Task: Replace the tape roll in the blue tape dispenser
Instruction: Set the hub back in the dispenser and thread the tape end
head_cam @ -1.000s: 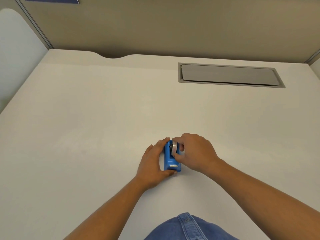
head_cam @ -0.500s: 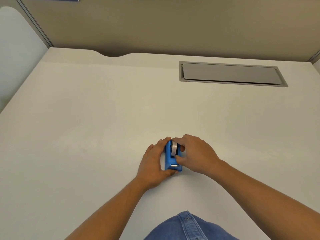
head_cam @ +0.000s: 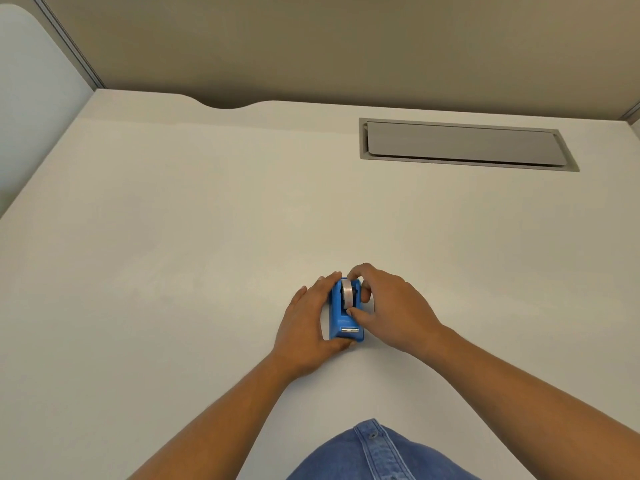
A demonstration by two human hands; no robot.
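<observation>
I see the blue tape dispenser (head_cam: 345, 318) standing on the white desk (head_cam: 173, 271), near its front edge and roughly central, its metal cutter end toward me. The tape roll (head_cam: 347, 293) sits upright in the dispenser's cradle at the far end, grey-white, its top rising above the blue walls. My right hand (head_cam: 391, 311) pinches the roll, index finger curled over its top and thumb pressing at its near side. My left hand (head_cam: 306, 323) wraps the dispenser's left wall, palm against it, thumb beneath the cutter end, fingers reaching along toward the roll. Farther back on the right, a grey cable hatch (head_cam: 464, 144) is set into the desk, its lid closed. Tan partitions (head_cam: 346, 46) enclose the far edge. Blue denim (head_cam: 374, 452) shows at the bottom.
</observation>
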